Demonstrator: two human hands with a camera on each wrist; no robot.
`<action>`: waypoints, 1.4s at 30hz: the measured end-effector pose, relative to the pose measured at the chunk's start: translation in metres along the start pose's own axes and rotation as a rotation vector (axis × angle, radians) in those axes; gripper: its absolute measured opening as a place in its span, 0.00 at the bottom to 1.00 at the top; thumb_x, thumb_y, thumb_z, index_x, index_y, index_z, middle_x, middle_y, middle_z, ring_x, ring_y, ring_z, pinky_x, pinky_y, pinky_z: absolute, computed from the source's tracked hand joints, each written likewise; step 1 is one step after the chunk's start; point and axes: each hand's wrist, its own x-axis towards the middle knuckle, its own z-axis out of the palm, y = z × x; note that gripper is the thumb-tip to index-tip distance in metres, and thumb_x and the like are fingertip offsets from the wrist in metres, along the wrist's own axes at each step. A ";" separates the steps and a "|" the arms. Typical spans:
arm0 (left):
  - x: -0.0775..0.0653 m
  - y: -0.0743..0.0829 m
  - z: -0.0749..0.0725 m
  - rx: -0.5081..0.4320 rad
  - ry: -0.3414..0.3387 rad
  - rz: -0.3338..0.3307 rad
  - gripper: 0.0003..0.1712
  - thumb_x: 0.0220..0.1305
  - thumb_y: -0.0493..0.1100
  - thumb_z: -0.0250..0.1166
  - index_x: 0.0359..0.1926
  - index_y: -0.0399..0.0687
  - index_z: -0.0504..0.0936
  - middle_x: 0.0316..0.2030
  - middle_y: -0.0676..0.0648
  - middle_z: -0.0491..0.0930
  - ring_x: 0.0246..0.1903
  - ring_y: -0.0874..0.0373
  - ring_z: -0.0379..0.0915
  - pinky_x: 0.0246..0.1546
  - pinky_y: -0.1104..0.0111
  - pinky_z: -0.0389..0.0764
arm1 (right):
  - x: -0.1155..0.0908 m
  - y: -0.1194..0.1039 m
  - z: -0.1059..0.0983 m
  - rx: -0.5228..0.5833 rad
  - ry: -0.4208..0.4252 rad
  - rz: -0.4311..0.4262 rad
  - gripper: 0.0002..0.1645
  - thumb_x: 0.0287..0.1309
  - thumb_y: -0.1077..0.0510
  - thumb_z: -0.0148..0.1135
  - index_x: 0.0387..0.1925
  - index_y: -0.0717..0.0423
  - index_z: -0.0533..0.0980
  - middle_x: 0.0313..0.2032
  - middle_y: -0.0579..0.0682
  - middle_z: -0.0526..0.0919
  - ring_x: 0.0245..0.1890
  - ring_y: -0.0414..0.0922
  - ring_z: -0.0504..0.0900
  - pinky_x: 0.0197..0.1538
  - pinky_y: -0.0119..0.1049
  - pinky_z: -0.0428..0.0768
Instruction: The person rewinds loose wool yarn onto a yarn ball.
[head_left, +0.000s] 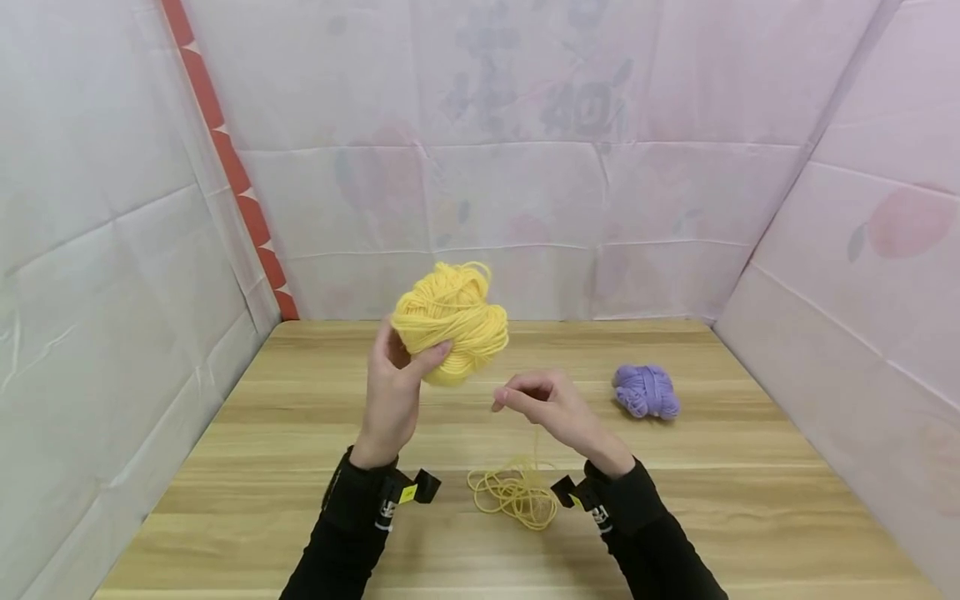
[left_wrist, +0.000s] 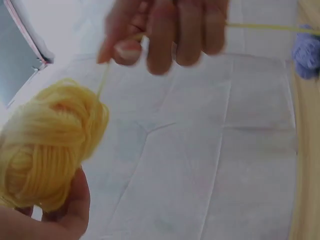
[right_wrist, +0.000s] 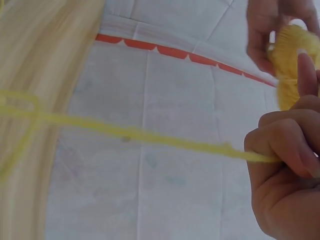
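Note:
A ball of yellow yarn (head_left: 450, 321) is held up over the table by my left hand (head_left: 393, 392), its thumb across the front. My right hand (head_left: 551, 408) is lower and to the right, pinching the yarn strand. In the left wrist view the strand (left_wrist: 103, 82) runs taut from the ball (left_wrist: 50, 145) to the fingertips of the right hand (left_wrist: 170, 30), then out past the little finger. The right wrist view shows the strand (right_wrist: 150, 138) leaving the curled fingers toward the table. Below, a loose tangle of yellow yarn (head_left: 517, 496) lies on the wood.
A purple ball of yarn (head_left: 647, 392) lies on the wooden table (head_left: 300, 492) to the right of my right hand. White sheeting (head_left: 510, 200) walls the back and both sides, with a red scalloped strip (head_left: 240, 179) at the back left corner.

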 end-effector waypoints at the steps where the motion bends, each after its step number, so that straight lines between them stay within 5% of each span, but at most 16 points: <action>1: 0.000 -0.001 0.000 0.016 0.026 -0.001 0.28 0.59 0.28 0.63 0.59 0.47 0.66 0.53 0.46 0.74 0.52 0.54 0.74 0.50 0.66 0.82 | -0.001 -0.002 -0.001 -0.012 0.000 -0.012 0.12 0.67 0.56 0.56 0.32 0.55 0.84 0.19 0.43 0.70 0.18 0.34 0.61 0.22 0.29 0.63; 9: 0.000 -0.008 -0.002 0.208 0.151 0.015 0.27 0.54 0.30 0.69 0.53 0.44 0.68 0.49 0.47 0.75 0.48 0.53 0.76 0.44 0.67 0.84 | -0.012 -0.016 -0.010 -0.025 -0.003 -0.089 0.10 0.65 0.60 0.57 0.33 0.56 0.83 0.29 0.42 0.83 0.23 0.32 0.68 0.27 0.29 0.70; 16: 0.000 -0.013 -0.003 0.476 0.109 0.042 0.29 0.51 0.32 0.73 0.54 0.41 0.71 0.49 0.45 0.73 0.47 0.55 0.73 0.46 0.63 0.78 | -0.025 -0.030 -0.020 -0.001 0.056 -0.072 0.09 0.65 0.61 0.58 0.31 0.55 0.82 0.26 0.39 0.80 0.21 0.32 0.65 0.26 0.30 0.67; 24: -0.001 -0.022 -0.004 0.636 -0.065 0.057 0.30 0.48 0.33 0.75 0.53 0.45 0.75 0.49 0.44 0.73 0.48 0.51 0.74 0.46 0.60 0.78 | -0.036 -0.038 -0.032 0.076 0.155 -0.128 0.08 0.65 0.66 0.56 0.32 0.59 0.80 0.20 0.40 0.70 0.18 0.41 0.60 0.22 0.34 0.62; 27: -0.002 -0.023 -0.004 0.663 -0.143 0.051 0.30 0.47 0.32 0.75 0.52 0.46 0.75 0.49 0.44 0.74 0.49 0.51 0.75 0.47 0.61 0.79 | -0.040 -0.039 -0.035 0.121 0.198 -0.146 0.08 0.65 0.67 0.55 0.33 0.59 0.80 0.18 0.44 0.60 0.18 0.42 0.56 0.21 0.35 0.58; 33: -0.004 -0.021 -0.005 0.693 -0.285 0.011 0.31 0.47 0.31 0.74 0.54 0.46 0.74 0.50 0.45 0.78 0.47 0.53 0.76 0.44 0.66 0.81 | -0.043 -0.040 -0.040 0.230 0.294 -0.205 0.11 0.66 0.69 0.51 0.36 0.58 0.80 0.17 0.47 0.58 0.19 0.43 0.56 0.25 0.34 0.57; 39: -0.006 -0.019 -0.010 0.732 -0.509 -0.035 0.30 0.49 0.31 0.73 0.54 0.45 0.75 0.50 0.46 0.80 0.51 0.55 0.76 0.54 0.62 0.78 | -0.038 -0.037 -0.041 0.402 0.287 -0.329 0.12 0.66 0.74 0.46 0.38 0.67 0.77 0.18 0.48 0.55 0.19 0.44 0.53 0.26 0.35 0.54; 42: -0.008 -0.018 -0.012 0.719 -0.633 -0.055 0.31 0.48 0.32 0.74 0.55 0.45 0.75 0.49 0.48 0.80 0.50 0.57 0.76 0.56 0.62 0.77 | -0.034 -0.034 -0.039 0.395 0.306 -0.302 0.10 0.66 0.72 0.48 0.37 0.66 0.77 0.18 0.48 0.55 0.19 0.44 0.54 0.27 0.35 0.55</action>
